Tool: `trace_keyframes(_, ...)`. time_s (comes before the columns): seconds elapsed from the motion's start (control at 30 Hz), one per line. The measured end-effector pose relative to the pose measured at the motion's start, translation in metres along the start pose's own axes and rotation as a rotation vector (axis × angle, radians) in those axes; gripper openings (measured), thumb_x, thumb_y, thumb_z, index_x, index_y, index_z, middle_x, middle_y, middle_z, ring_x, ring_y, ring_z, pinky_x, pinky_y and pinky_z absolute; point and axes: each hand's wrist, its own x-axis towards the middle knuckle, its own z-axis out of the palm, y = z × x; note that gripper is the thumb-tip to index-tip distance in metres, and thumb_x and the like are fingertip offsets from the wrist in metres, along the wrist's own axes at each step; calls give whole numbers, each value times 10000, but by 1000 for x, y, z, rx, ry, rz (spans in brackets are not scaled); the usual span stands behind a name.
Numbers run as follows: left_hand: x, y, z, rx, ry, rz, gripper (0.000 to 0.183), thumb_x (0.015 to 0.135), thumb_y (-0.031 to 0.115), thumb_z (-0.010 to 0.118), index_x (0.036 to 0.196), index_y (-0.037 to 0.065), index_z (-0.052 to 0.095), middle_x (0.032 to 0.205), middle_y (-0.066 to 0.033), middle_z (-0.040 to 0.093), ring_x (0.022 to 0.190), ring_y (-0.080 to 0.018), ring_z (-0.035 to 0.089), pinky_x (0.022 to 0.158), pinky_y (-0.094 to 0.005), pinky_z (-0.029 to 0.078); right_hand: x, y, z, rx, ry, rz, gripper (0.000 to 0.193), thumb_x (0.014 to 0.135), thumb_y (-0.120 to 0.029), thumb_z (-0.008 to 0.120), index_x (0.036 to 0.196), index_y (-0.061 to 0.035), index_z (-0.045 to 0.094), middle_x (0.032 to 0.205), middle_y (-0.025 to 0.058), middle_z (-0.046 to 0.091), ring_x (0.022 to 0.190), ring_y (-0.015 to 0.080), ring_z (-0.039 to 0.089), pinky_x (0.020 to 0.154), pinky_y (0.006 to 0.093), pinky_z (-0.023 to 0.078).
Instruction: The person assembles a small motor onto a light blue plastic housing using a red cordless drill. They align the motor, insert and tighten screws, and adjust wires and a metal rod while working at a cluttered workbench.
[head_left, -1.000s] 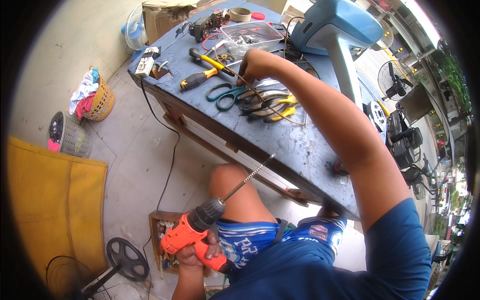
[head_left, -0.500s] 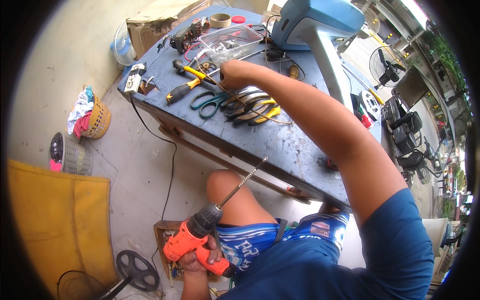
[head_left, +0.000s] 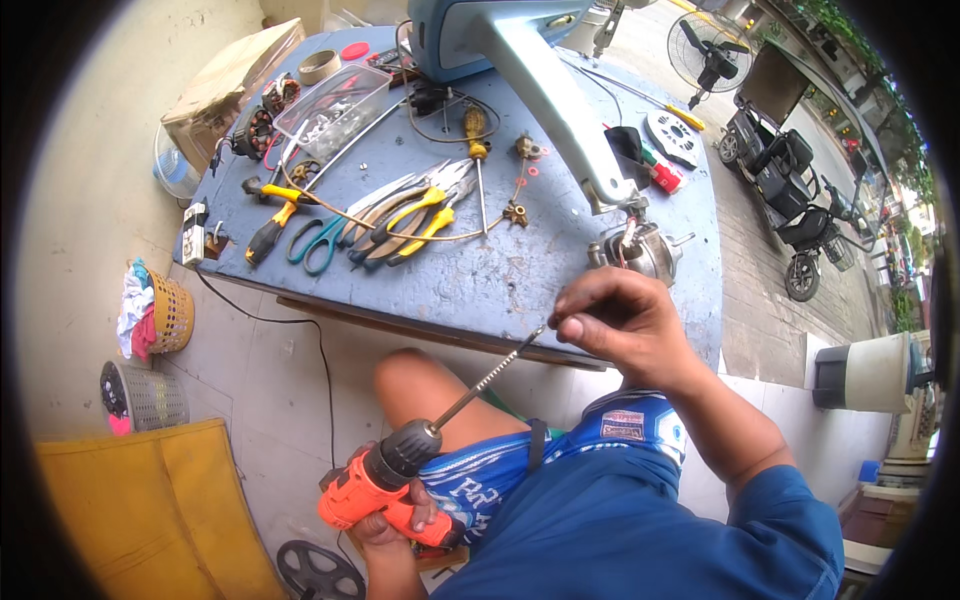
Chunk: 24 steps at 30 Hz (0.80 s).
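Note:
My left hand [head_left: 390,525] is wrapped round the grip of an orange and black cordless drill [head_left: 365,480], held low over my lap. A long metal bit [head_left: 485,385] with a ridged stretch points from its chuck up toward the table edge. Beside the bit's tip, my right hand [head_left: 620,315] has thumb and fingertips drawn together in a pinch; anything between them is too small to tell. Just beyond that hand, a bare metal fan motor [head_left: 645,250] is joined to the white neck [head_left: 545,95] of a blue and white fan stand.
Pliers [head_left: 415,215], teal-handled scissors [head_left: 322,243], a yellow-black screwdriver [head_left: 268,235] and another screwdriver [head_left: 477,140] lie on the blue table [head_left: 520,285]. A clear tray [head_left: 345,100] holds small parts. A power strip [head_left: 194,235] sits at the left corner, its cord hanging to the floor.
My right hand has drawn back from among the tools at the table's left to the bit's tip. The drill stays in my left hand. The view has shifted, bringing the fan motor into sight.

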Motion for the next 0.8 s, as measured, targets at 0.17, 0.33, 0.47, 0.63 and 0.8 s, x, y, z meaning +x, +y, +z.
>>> trace_keyframes(0.17, 17, -23, 22, -139, -46, -140, 907, 849, 160, 846, 1591, 84, 330, 1136, -369, 653, 701, -325, 716, 676, -463, 595, -61, 4, -29, -132, 166, 25, 163, 954, -97, 777, 1089, -9, 751, 1079, 101, 744, 992, 169, 710, 882, 324, 579)
trace_keyframes(0.33, 28, -37, 32, -72, -94, -222, 937, 881, 208, 793, 1610, 145, 208, 1115, -346, 654, 590, -288, 682, 663, -484, 605, -85, -3, -57, -190, 153, -102, 115, 917, -40, 788, 1030, -22, 775, 957, 90, 756, 924, 183, 727, 861, 331, 580)
trace_keyframes(0.47, 27, -40, 37, -16, -94, -221, 926, 873, 184, 795, 1604, 132, 230, 1121, -359, 649, 587, -291, 681, 641, -467, 603, -94, -7, -68, -283, 171, -195, 154, 832, 23, 796, 972, -41, 786, 904, 89, 754, 838, 180, 735, 749, 315, 593)
trace_keyframes(0.63, 25, -30, 41, 125, -92, -197, 931, 850, 144, 808, 1601, 102, 260, 1141, -381, 643, 598, -302, 682, 616, -439, 603, -98, -6, -78, -516, 80, -301, 224, 742, 40, 803, 941, -64, 801, 891, 82, 756, 754, 162, 732, 616, 278, 578)
trace_keyframes(0.8, 31, -22, 37, -103, -109, -312, 906, 856, 61, 816, 1603, 61, 303, 1207, -392, 623, 739, -341, 716, 588, -367, 586, -102, -4, -88, -341, -106, -153, 158, 748, 23, 819, 888, -50, 807, 847, 80, 762, 783, 171, 742, 665, 284, 586)
